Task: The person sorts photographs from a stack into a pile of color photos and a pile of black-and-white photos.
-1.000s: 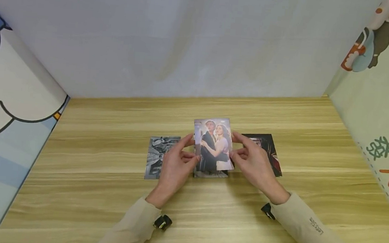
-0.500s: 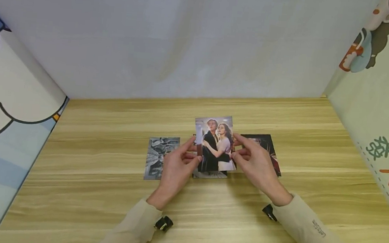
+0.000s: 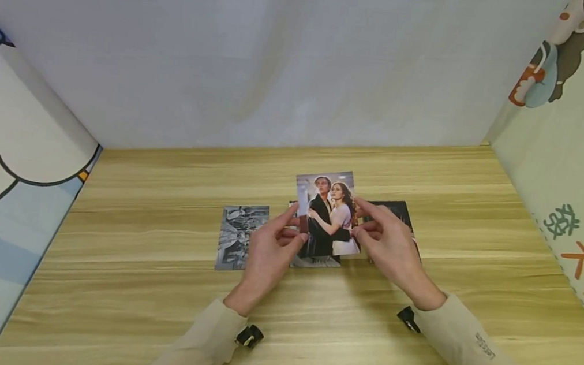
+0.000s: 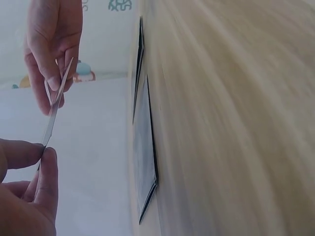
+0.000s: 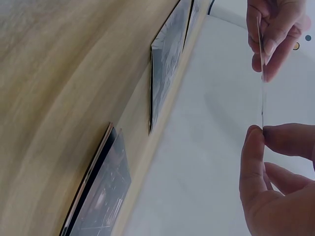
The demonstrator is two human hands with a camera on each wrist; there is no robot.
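A colour photo card point(image 3: 328, 217) of two people embracing is held up above the table between both hands. The left hand point(image 3: 274, 250) pinches its left edge between thumb and fingers. At the opposite edge, the right hand point(image 3: 388, 246) pinches it the same way. Both wrist views show the card edge-on, as a thin sheet point(image 4: 51, 125) well clear of the tabletop. Beneath it lies a grey photo card point(image 3: 318, 263), mostly covered in the head view. A black-and-white photo card point(image 3: 237, 236) lies beside the left hand. Partly behind the right hand is a dark photo card point(image 3: 399, 212).
The wood-grain table point(image 3: 156, 310) runs back to a pale cloth wall point(image 3: 302, 61). Printed panels with cartoon figures stand on the left and right sides. A black clip-like piece sits at each sleeve cuff. In the right wrist view, the dark cards point(image 5: 101, 191) appear stacked.
The held photo card has shifted slightly up and to the right, tilting so its picture shows with less glare. Both hands moved along with it; the cards on the table stayed put.
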